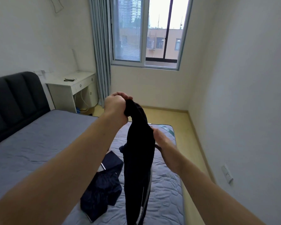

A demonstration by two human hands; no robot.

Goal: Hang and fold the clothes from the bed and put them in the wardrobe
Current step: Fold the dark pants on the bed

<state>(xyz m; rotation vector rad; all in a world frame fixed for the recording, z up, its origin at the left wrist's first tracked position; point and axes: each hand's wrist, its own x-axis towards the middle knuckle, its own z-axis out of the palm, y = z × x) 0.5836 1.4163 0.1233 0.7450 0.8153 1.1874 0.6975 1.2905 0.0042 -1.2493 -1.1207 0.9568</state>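
A long black garment (139, 159) with a pale side stripe hangs in the air over the bed (39, 143). My left hand (116, 103) is shut on its bunched top end, raised high. Lower down, my right hand (162, 141) grips the garment's right edge about a third of the way down. The garment's bottom runs out of view at the lower edge. A second dark navy garment (102, 187) lies crumpled on the grey-blue quilted sheet, just left of the hanging one. No wardrobe or hanger is in sight.
A dark padded headboard (15, 98) is at the left. A white desk (73, 88) with small items stands in the corner by the grey curtain (101, 51) and window (146, 31). A strip of yellow floor (191, 135) runs between the bed and the right wall.
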